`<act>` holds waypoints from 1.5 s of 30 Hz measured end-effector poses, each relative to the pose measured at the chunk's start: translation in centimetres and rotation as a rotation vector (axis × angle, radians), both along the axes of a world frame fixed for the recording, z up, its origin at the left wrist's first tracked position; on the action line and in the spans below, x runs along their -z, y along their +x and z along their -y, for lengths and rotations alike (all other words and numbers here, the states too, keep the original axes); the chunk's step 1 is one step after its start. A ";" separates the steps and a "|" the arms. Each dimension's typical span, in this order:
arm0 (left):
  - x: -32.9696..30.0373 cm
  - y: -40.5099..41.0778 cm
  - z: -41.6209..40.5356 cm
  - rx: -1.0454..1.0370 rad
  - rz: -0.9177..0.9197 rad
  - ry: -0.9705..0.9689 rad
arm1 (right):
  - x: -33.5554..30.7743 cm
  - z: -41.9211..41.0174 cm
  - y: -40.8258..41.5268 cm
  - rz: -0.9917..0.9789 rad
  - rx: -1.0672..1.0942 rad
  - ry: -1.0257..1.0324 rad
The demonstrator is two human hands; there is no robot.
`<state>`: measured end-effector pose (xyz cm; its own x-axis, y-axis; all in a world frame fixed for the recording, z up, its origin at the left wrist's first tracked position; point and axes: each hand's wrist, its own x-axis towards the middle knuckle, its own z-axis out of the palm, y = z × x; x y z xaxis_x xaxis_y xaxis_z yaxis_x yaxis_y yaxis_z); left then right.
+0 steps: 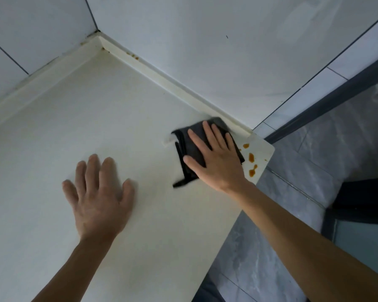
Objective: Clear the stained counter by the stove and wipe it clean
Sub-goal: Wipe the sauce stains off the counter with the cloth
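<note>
A cream-white counter (96, 127) fills most of the view. My right hand (216, 158) presses flat, fingers straight, on a folded dark grey cloth (183, 153) near the counter's far right corner. Just right of the cloth, several orange-brown stains (252, 158) sit on the corner of the counter. My left hand (98, 197) rests flat on the bare counter with its fingers spread, well to the left of the cloth.
A raised cream backsplash ledge (162, 83) runs along the tiled walls, with small orange spots (133, 56) on it near the far corner. The counter's right edge drops to a grey marbled floor (292, 192). A dark door frame (336, 97) stands at right.
</note>
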<state>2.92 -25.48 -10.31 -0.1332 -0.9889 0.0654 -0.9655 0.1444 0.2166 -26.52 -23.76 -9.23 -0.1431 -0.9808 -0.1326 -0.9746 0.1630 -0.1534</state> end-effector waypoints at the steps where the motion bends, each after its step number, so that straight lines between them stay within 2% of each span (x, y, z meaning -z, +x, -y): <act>1: 0.0 -0.1 -0.1 0.000 -0.002 -0.001 | -0.1 1.1 0.7 0.006 0.059 -0.004; 3: 0.0 -0.1 -0.2 0.001 -0.004 0.002 | 0.0 1.9 2.4 0.021 0.123 -0.028; 7: 0.1 0.0 0.0 0.006 -0.003 0.012 | 0.8 -3.6 3.1 0.027 -0.082 -0.072; 9: 0.3 0.0 0.1 0.001 -0.008 0.014 | 1.2 -6.7 1.1 0.010 -0.112 -0.079; 16: 0.9 0.3 0.2 -0.005 -0.022 -0.006 | 0.7 -8.4 -5.0 0.009 0.154 0.004; 32: -0.2 0.1 -0.1 0.016 -0.025 0.004 | 0.2 -6.1 -8.7 0.058 0.200 -0.011; 35: -0.5 -0.1 -0.1 0.024 -0.016 0.004 | -0.2 -6.5 -7.1 0.068 0.260 0.009; 38: -0.8 -0.3 -0.1 0.016 -0.012 0.021 | 0.1 -8.4 -1.5 0.005 0.334 -0.016; 41: -0.9 -0.3 -0.2 0.010 -0.025 0.012 | 0.4 -9.2 1.5 -0.001 0.186 -0.005; 45: -0.7 -0.2 -0.3 0.001 -0.032 0.009 | 0.0 -5.8 -1.7 0.023 -0.024 0.008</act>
